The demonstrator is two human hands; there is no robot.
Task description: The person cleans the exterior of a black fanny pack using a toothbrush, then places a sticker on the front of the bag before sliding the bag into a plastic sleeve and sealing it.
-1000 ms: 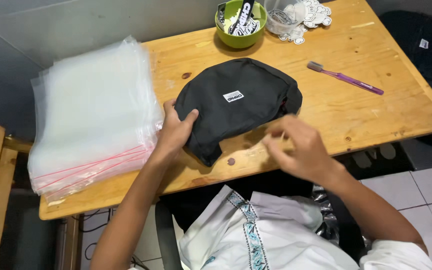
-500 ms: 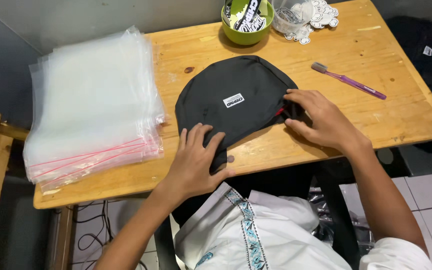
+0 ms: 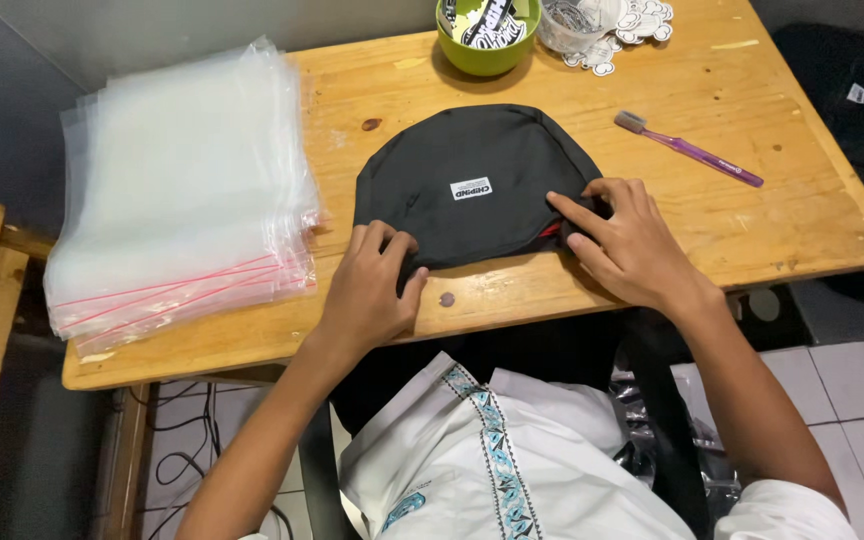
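**Black cap flat on the wooden table, both your hands at its near edge**

The black cap [image 3: 472,185], a soft dome of dark fabric with a small white label sewn near its middle, lies flattened on the wooden table [image 3: 752,225], roughly central and close to the near edge. Your left hand [image 3: 370,290] rests at the cap's near-left corner, fingers curled down onto the cloth and pinching its hem. Your right hand [image 3: 627,245] is on the near-right corner, fingers pressed flat and half tucked into a fold where a sliver of red lining shows; it presses more than it grips.

The cap looks light, limp and easily creased, so it should fold wherever you push it and hold no shape of its own. The firmest places to take it are probably the stitched hem along the near edge and the two corners where your hands already sit (the middle would only bunch).

To the left, touching nothing, sits a thick stack of clear zip bags [image 3: 182,200] with red seal strips. At the far edge stand a green bowl [image 3: 487,45] of stickers and a clear cup [image 3: 572,25]. A purple toothbrush [image 3: 687,148] lies to the right of the cap, apart from it.
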